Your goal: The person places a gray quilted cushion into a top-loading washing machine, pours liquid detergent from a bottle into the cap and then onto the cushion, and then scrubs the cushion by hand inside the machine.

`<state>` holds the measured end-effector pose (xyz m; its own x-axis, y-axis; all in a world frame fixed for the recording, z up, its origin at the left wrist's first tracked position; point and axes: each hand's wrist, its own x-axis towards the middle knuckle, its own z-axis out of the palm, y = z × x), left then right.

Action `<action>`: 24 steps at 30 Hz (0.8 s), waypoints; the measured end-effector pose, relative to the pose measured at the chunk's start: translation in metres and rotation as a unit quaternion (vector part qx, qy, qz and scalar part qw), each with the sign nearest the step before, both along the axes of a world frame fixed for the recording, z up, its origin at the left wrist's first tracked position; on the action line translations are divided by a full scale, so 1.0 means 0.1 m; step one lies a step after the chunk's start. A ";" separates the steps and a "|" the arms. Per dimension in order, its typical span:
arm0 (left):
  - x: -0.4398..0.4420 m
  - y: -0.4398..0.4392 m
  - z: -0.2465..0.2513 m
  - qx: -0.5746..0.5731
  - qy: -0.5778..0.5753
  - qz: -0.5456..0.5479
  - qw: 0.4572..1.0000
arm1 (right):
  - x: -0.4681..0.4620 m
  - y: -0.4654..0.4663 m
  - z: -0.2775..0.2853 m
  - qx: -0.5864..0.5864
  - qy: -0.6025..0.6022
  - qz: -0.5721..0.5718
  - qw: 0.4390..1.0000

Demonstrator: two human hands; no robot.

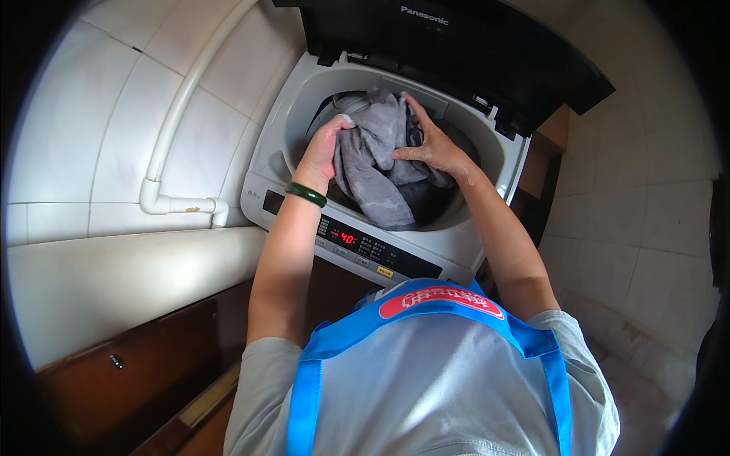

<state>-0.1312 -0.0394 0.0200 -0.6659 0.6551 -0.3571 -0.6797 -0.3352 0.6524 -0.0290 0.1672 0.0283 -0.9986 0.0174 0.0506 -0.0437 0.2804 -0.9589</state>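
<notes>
A bunched, damp-looking grey cloth item (pixel 372 176) is at the mouth of the open top-loading washing machine (pixel 263 171). My left hand (pixel 323 149) grips its left side, the thumb lying along a fold. At the right, my right hand (pixel 438 146) holds the bundle between its spread thumb and fingers. Both hands look wet, with whitish suds on the fingers and on the right wrist. The cloth hides most of the drum, and its lower folds sink into shadow. A dark green bangle (pixel 306 194) circles my left wrist.
The raised black Panasonic lid (pixel 422 54) stands behind the opening. A control panel (pixel 365 242) with a lit red display runs along the front. White pipe (pixel 171 131) follows the tiled wall at left, above a white rounded ledge (pixel 137 279) and brown cabinet (pixel 154 365).
</notes>
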 end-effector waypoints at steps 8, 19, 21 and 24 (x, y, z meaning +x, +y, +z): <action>-0.24 0.24 -0.05 -0.035 0.018 -0.084 0.996 | 0.04 0.05 -0.30 -0.229 -0.018 -0.034 0.973; -0.19 0.09 0.03 -0.323 0.447 -0.058 0.832 | -0.09 0.34 -0.42 -0.242 -0.022 -0.188 0.952; 0.01 0.13 -0.06 -0.286 0.596 -0.096 0.744 | -0.11 0.34 -0.41 -0.230 -0.029 -0.227 0.946; 0.13 0.17 -0.19 -0.309 0.539 -0.125 0.773 | -0.14 0.31 -0.39 -0.370 -0.195 -0.243 0.875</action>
